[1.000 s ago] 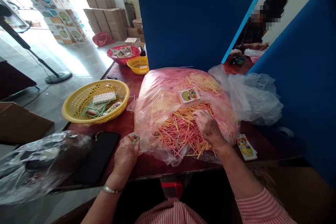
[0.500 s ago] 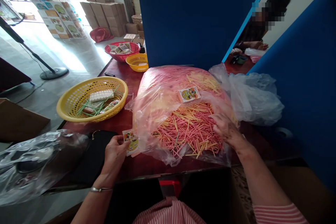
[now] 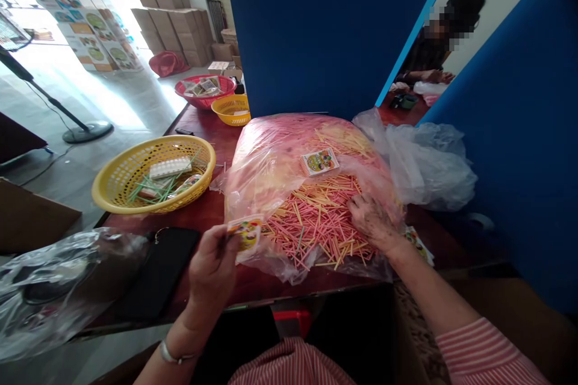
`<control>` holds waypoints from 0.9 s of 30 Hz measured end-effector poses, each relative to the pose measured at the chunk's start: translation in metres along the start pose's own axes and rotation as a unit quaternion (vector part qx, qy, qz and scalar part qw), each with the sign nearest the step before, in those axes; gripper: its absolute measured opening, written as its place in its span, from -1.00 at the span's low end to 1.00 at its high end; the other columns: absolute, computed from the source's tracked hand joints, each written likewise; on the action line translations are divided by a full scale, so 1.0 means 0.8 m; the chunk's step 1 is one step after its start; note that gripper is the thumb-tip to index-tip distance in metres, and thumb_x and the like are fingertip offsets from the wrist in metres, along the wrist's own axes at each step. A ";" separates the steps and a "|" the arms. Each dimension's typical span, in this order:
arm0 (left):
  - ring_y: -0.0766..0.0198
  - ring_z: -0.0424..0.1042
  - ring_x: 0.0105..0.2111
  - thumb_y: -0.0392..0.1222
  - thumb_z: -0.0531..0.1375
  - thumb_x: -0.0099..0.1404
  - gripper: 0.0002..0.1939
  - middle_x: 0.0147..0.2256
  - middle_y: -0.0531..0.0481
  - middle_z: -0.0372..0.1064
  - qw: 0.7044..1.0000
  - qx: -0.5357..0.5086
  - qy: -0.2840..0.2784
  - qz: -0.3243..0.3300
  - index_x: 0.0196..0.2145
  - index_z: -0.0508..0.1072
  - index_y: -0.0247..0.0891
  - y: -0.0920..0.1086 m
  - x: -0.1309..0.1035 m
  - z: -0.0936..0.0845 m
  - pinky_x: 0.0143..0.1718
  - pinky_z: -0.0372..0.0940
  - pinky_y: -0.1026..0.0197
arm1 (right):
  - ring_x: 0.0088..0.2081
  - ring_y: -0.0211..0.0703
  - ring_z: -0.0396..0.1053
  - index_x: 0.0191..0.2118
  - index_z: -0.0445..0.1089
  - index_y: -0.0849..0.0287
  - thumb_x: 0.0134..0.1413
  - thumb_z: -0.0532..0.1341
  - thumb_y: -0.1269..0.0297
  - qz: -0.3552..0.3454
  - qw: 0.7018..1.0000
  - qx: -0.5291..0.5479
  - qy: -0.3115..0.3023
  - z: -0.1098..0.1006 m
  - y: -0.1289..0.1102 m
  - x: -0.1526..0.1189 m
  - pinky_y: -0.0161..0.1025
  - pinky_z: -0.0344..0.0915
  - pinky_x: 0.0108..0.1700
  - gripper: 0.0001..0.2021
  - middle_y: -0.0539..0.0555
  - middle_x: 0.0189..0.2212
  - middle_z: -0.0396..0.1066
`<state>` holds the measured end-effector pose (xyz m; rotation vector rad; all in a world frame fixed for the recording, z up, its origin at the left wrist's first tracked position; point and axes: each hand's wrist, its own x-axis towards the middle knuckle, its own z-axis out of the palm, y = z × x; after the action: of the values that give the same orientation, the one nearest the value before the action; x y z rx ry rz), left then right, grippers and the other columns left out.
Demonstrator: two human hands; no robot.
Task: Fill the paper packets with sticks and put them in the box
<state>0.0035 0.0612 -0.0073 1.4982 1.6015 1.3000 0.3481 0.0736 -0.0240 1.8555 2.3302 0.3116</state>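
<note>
Packet [image 3: 246, 233] sits in the left grip [image 3: 213, 261], near the desk [image 3: 246, 289]'s front edge, left of the middle, over the bag [image 3: 264, 177]'s front-left side. Left grip: thumb and fingers nearly together, pinching the packet by its left edge, print side showing. Right grip [image 3: 372, 222]: fingers bent loosely, tips at the right side of the sticks [image 3: 316, 216] in the bag's mouth; cannot tell if any are held.

Handling, judged by look. Packet: light, flat, a bit floppy, probably slick if it's plastic film. Take it by an edge or corner, light pinch; a hard squeeze would likely crease it. Sticks: thin, straight, very light each, stiff, likely to snap if bent. They lie crisscross, so a pinch will probably drag neighbours along; best taken at mid-length, a few at once, from the loose top layer. Bag: soft clear film, likely slippery and clingy; whole thing looks bulky and heavy to shift, so take only the loose film at the mouth. Tugging could spill sticks toward the desk's front edge.

Second packet [image 3: 319, 161] lies on top of the bag, easy to take by a corner. More packets [image 3: 419, 243] toward the desk's front-right corner, partly behind the right forearm; count unclear.
</note>
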 end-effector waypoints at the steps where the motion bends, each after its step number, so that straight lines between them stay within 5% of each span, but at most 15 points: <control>1: 0.30 0.41 -0.38 -0.11 0.20 0.16 -0.78 -0.33 0.04 0.40 0.998 -0.028 -0.041 -0.024 -0.24 0.38 -0.22 0.006 -0.003 0.011 -0.30 0.36 0.27 | -0.14 0.08 0.22 -0.17 0.39 0.28 0.10 0.04 0.47 0.005 1.000 -0.001 0.007 0.001 -0.001 0.000 -0.10 0.15 -0.11 -0.77 0.24 -0.20 0.36; 5: 0.35 0.35 -0.46 -0.14 0.22 0.14 -0.86 -0.44 0.07 0.37 0.969 -0.137 -0.191 -0.075 -0.35 0.43 -0.24 0.019 -0.018 0.051 -0.41 0.32 0.33 | -0.13 0.06 0.22 -0.18 0.39 0.28 0.08 0.06 0.48 0.012 1.000 0.010 0.014 0.002 -0.001 0.002 -0.09 0.12 -0.05 -0.78 0.23 -0.19 0.36; 9: 0.40 0.29 -0.50 -0.13 0.20 0.17 -0.86 -0.48 0.08 0.32 0.946 -0.180 -0.254 -0.090 -0.36 0.42 -0.26 0.024 -0.027 0.081 -0.46 0.26 0.37 | -0.19 0.05 0.23 -0.26 0.41 0.28 0.11 0.03 0.48 0.013 1.000 0.004 0.028 0.006 -0.001 0.004 -0.07 0.12 -0.07 -0.79 0.24 -0.27 0.38; 15: 0.34 0.37 -0.38 -0.15 0.20 0.17 -0.81 -0.35 0.05 0.38 0.931 -0.223 -0.263 -0.123 -0.24 0.35 -0.22 0.025 -0.025 0.114 -0.36 0.29 0.32 | -0.29 0.00 0.24 -0.39 0.39 0.24 0.13 -0.02 0.50 0.025 0.990 0.083 0.108 0.028 0.009 0.006 -0.13 0.15 -0.18 -0.75 0.20 -0.40 0.38; 21: 0.38 0.25 -0.47 -0.20 0.13 0.22 -0.92 -0.49 0.09 0.30 0.968 -0.058 -0.246 0.006 -0.40 0.37 -0.24 0.029 -0.022 0.126 -0.41 0.16 0.34 | -0.24 -0.04 0.24 -0.38 0.38 0.18 0.16 -0.01 0.41 0.051 0.962 0.191 0.188 0.036 0.013 0.010 -0.12 0.15 -0.12 -0.77 0.15 -0.30 0.39; 27: 0.37 0.26 -0.50 -0.22 0.06 0.25 -0.86 -0.51 0.08 0.32 0.968 -0.019 -0.243 0.055 -0.43 0.37 -0.23 0.032 -0.023 0.131 -0.42 0.13 0.33 | -0.35 -0.05 0.23 -0.46 0.32 0.16 0.05 0.03 0.42 0.154 0.913 0.319 0.204 0.041 0.000 0.016 -0.10 0.19 -0.20 -0.84 0.12 -0.47 0.34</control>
<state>0.1118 0.0681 -0.0244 1.7361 1.1848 0.9121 0.3533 0.0885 -0.0551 2.7064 2.6107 -0.0593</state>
